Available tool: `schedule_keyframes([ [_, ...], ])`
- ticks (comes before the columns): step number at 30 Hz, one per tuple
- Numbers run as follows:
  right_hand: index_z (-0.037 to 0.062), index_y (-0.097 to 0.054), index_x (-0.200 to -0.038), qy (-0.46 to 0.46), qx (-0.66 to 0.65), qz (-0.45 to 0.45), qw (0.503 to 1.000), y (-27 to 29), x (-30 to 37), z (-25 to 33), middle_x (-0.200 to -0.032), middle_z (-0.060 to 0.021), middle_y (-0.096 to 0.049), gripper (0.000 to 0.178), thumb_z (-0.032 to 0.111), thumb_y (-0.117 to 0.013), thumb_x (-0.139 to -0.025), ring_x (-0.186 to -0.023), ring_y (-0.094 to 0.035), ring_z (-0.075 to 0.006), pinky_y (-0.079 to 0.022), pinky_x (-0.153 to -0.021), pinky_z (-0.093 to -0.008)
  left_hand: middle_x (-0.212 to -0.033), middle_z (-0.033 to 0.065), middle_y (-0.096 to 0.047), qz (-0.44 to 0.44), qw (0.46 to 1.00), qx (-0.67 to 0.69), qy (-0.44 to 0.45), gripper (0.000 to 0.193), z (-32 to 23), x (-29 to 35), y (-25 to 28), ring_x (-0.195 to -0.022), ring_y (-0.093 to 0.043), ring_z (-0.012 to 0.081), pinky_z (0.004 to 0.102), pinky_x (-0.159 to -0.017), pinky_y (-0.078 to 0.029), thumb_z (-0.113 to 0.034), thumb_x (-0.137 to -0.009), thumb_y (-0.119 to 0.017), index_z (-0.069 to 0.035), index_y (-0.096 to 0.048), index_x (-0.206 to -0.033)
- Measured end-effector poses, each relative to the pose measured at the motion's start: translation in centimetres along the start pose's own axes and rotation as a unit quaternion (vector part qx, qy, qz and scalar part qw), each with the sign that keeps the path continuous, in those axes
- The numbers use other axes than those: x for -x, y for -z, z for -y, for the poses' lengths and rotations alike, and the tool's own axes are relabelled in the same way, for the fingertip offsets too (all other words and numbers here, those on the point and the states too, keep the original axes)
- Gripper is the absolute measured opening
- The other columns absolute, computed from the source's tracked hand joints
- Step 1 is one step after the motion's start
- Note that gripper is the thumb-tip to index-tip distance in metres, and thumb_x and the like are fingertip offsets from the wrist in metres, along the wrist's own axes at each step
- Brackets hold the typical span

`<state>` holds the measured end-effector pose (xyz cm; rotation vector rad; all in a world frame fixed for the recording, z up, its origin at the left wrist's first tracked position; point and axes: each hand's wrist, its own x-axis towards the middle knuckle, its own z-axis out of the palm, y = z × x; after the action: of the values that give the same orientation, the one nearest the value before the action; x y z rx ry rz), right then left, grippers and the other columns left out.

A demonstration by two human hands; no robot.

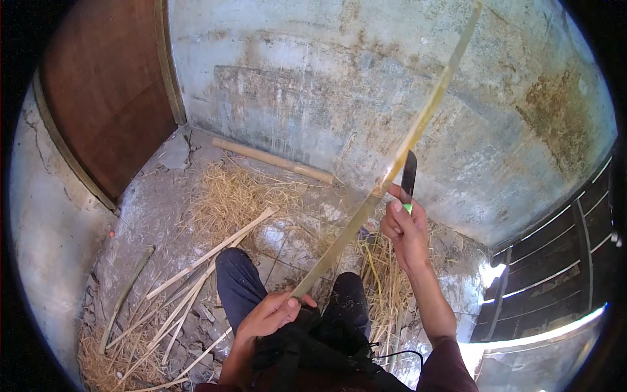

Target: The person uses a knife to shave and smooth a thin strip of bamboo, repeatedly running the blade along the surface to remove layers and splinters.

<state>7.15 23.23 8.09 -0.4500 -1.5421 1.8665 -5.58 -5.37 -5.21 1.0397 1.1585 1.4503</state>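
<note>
A long greenish-yellow bamboo strip (346, 236) runs slantwise from above my lap up toward the far right. My left hand (269, 315) is closed on its near end. A knife with a dark blade (409, 173) and a bit of bright green at the handle is gripped in my right hand (409, 234). The blade points up and away, just right of the strip. My right index finger reaches to the strip near a joint in the bamboo, and seems to touch it. Most of the knife's handle is hidden by my fingers.
Thin shavings (228, 196) lie heaped on the floor ahead, with more at right and lower left. A bamboo pole (274, 161) rests by the stained wall (294, 85). Several split strips (189, 281) and a green stick (127, 297) lie at left. A brown door (108, 85) stands at far left, dark slats (548, 261) at right.
</note>
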Motion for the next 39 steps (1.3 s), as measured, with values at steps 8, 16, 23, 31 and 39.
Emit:
schedule_keyframes([
  [8,-0.0018,-0.065,-0.132,0.039,0.048,0.039,0.997,0.2,-0.2,-0.1,-0.081,0.0065,-0.054,0.042,0.032,-0.07,-0.107,-0.059,-0.033,-0.0017,-0.025,-0.055,-0.0231,-0.069,-0.0044,-0.042,0.147,0.969,0.189,0.067,0.071,3.2,0.9,1.9,-0.05,-0.038,0.0054,0.024,-0.044,-0.032,-0.058,-0.115,-0.039,0.007,-0.062,-0.132],
  [16,-0.0002,-0.066,-0.119,0.043,0.043,0.073,0.995,-1.1,0.5,0.5,-0.105,-0.0131,-0.078,0.038,0.031,-0.078,-0.101,-0.056,-0.034,-0.0013,-0.028,-0.053,-0.0214,-0.072,0.001,-0.05,0.211,0.958,0.164,0.103,0.074,2.1,0.8,1.9,-0.057,-0.053,0.011,0.0291,-0.057,-0.053,-0.056,-0.115,-0.037,0.011,-0.053,-0.14],
  [23,0.0005,-0.065,-0.119,0.035,0.07,0.027,0.997,-0.2,0.8,-0.9,-0.099,-0.0117,-0.078,0.038,0.027,-0.08,-0.098,-0.056,-0.035,-0.001,-0.028,-0.053,-0.0209,-0.111,0.01,-0.067,0.135,0.99,-0.041,0.014,0.07,2.3,0.3,2.4,-0.104,-0.07,0.0215,0.0388,-0.098,-0.056,-0.052,-0.114,-0.045,0.002,-0.035,-0.158],
  [31,0.0023,-0.065,-0.12,0.015,0.083,0.024,0.996,-1.1,1.6,-2.6,-0.102,-0.0093,-0.076,0.034,0.023,-0.08,-0.098,-0.073,-0.049,-0.0065,-0.038,-0.066,-0.0249,-0.134,0.0117,-0.06,-0.064,0.99,-0.119,-0.048,0.056,-5.1,-3.5,-1.3,-0.117,-0.066,0.0202,0.037,-0.1,-0.055,-0.019,-0.112,-0.059,-0.003,-0.033,-0.16],
  [39,-0.0011,-0.061,-0.127,0.043,0.109,0.058,0.991,-1.4,2.4,-1.8,-0.109,-0.0069,-0.068,0.035,0.018,-0.077,-0.102,-0.108,-0.074,-0.0214,-0.057,-0.094,-0.0333,-0.094,0.0,-0.06,-0.095,0.989,-0.107,-0.036,0.034,-4.8,-7.1,-4.6,-0.082,-0.057,0.0086,0.0264,-0.071,-0.048,-0.025,-0.114,-0.058,-0.002,-0.057,-0.138],
])
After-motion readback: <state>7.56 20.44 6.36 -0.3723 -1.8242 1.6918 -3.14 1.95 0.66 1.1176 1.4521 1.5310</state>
